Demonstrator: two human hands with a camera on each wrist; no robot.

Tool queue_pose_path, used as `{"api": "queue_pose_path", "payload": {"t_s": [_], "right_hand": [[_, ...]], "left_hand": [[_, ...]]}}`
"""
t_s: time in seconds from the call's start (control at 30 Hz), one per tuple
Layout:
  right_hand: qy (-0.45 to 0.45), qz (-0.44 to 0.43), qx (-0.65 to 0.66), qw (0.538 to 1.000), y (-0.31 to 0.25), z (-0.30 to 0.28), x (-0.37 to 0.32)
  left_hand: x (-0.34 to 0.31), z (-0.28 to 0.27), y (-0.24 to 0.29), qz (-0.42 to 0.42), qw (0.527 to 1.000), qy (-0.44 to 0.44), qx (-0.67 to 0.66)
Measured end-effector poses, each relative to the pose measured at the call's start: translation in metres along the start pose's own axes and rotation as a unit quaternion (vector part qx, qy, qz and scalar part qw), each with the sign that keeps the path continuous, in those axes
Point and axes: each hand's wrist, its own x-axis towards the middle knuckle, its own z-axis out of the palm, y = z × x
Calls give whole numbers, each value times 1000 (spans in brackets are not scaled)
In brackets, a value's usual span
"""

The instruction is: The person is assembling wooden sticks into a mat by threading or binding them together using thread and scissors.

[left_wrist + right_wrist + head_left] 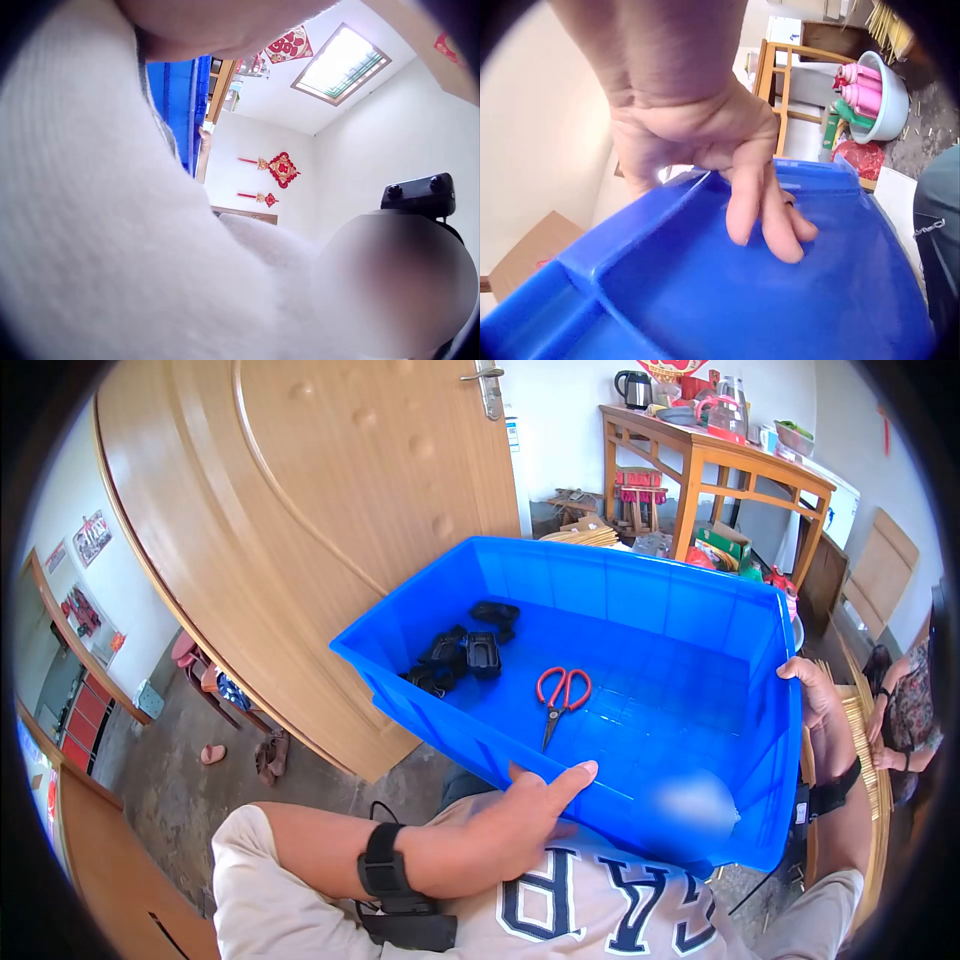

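Observation:
A large blue plastic bin (640,595) is held tilted in front of the body, overlapping the shirt. The left hand (530,815) grips its near wall, thumb along the rim; the other fingers are mostly hidden. On the bin's right end, the right hand (822,700) holds the rim with its thumb on top. The right wrist view shows that hand's fingers (784,232) against the outside wall. Inside lie red-handled scissors (553,705) and, at the left, several black devices (483,655) with straps. A whitish blur covers the bin's near right corner.
A wooden door (330,490) stands close at the left. Behind the bin is a wooden table (690,450) with a kettle (633,390) and jugs. Another person (905,705) is at the right by a bundle of thin sticks (868,760). Shoes (271,755) lie on the floor.

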Motion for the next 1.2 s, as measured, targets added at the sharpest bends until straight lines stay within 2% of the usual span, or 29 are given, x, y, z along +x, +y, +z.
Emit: {"api": "queue_pose_path", "payload": {"t_s": [0.03,0.07,0.1,0.17,0.2,0.23,0.27,0.3,0.33,0.37,0.4,0.47,0.5,0.57,0.7,0.77,0.9,0.97,1.03,1.1,1.2], "right_hand": [[-21,10,3,1000,0,-1,3],[-20,10,2,1000,1,-2,7],[-22,5,-8,1000,1,-2,10],[-22,0,-18,1000,0,-3,15],[-18,-2,-19,1000,0,-2,18],[-15,-3,-21,1000,0,-1,20],[-16,-1,-25,1000,2,-5,25],[-9,-10,-47,999,4,-14,32],[-2,-21,-67,998,6,-17,36],[-4,-19,-69,997,5,-10,36],[25,-29,-75,996,2,-1,35],[58,-43,-82,994,-2,4,35],[68,-40,-101,992,-2,3,37],[76,-41,-122,989,-3,3,45],[112,-59,-175,976,5,-27,62],[128,-80,-212,966,7,-41,69],[78,-116,-198,970,-9,-28,66],[29,-140,-225,964,-20,-25,78],[-6,-179,-200,963,-31,1,84],[-19,-184,-190,964,-35,9,95],[-38,-191,-163,967,-33,31,103]], "left_hand": [[3,-5,0,-28,998,-14,-51],[5,-19,-1,-29,998,-15,-52],[3,-42,-2,-26,995,-78,-63],[-9,-81,14,-56,993,-94,-38],[-16,-97,28,-89,995,-46,-3],[-17,-115,28,-29,990,123,63],[-2,-153,21,66,959,262,83],[6,-196,19,207,906,344,132],[18,-234,24,262,831,467,153],[28,-263,26,310,734,579,171],[36,-281,17,310,734,580,169],[48,-303,7,162,772,601,128],[49,-305,7,162,773,601,125],[49,-313,10,79,918,371,116],[51,-317,-8,87,915,369,138],[54,-336,-41,181,909,355,119],[-8,-288,-61,190,905,376,57],[-43,-269,-63,197,890,405,74],[-73,-255,-63,232,869,433,49],[-102,-241,-65,225,862,451,52],[-133,-219,-71,259,834,487,-28]]}}
